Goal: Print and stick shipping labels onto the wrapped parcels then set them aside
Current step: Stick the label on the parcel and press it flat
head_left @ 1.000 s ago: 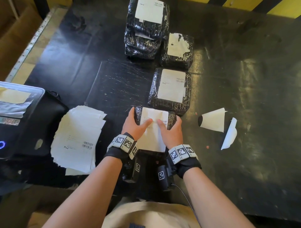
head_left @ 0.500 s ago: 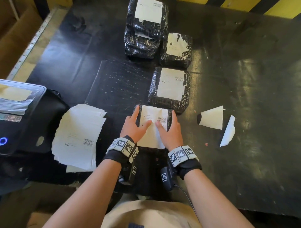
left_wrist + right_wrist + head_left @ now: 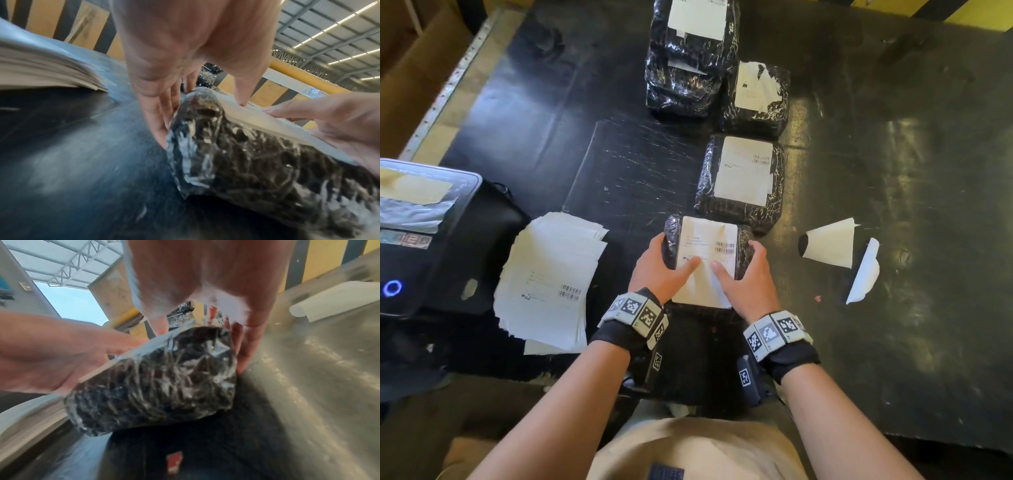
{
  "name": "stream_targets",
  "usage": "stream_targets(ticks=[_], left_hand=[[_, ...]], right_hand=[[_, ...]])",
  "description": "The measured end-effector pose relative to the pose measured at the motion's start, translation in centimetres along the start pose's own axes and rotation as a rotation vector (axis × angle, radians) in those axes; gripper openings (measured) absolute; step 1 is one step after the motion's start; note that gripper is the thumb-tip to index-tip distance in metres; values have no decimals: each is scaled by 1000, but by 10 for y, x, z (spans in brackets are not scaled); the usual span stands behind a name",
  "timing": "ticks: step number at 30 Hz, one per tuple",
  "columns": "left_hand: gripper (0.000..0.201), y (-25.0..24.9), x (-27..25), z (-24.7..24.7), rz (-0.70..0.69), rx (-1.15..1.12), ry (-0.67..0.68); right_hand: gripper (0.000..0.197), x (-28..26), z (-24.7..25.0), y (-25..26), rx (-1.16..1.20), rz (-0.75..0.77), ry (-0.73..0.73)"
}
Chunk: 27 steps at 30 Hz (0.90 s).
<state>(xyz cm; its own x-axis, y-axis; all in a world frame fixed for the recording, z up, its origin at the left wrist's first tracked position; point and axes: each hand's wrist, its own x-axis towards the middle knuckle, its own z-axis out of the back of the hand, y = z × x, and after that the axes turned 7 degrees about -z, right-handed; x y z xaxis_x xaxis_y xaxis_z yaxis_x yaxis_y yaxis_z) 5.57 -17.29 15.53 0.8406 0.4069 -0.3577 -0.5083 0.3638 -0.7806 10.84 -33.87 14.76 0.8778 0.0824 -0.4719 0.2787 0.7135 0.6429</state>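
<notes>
Gripping the parcel [image 3: 707, 260] at lower centre of the head view, your left hand [image 3: 657, 270] and right hand [image 3: 746, 277] clasp its sides, fingers wrapped round the flanks, thumbs pressed on the label [image 3: 705, 263]. Judgement: the label looks seated, so setting aside is the step in hand. Keep the thumbs flat to avoid creasing. Move it up-frame beside the labelled parcel [image 3: 741, 181] without nudging it. Keep clear of the sheet stack [image 3: 548, 281] at left.

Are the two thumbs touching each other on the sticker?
Apart. The head view shows white label between the left thumb and the right thumb.
</notes>
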Motion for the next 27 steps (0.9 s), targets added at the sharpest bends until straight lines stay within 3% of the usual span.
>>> stream_targets(ticks=[11, 18, 27], left_hand=[[62, 3, 9, 4, 54, 8, 27], [77, 4, 2, -1, 56, 9, 31], [62, -2, 5, 6, 62, 18, 93]], right_hand=[[55, 6, 0, -6, 108, 10, 2], [85, -2, -15, -6, 184, -41, -32], [64, 3, -8, -8, 274, -51, 5]])
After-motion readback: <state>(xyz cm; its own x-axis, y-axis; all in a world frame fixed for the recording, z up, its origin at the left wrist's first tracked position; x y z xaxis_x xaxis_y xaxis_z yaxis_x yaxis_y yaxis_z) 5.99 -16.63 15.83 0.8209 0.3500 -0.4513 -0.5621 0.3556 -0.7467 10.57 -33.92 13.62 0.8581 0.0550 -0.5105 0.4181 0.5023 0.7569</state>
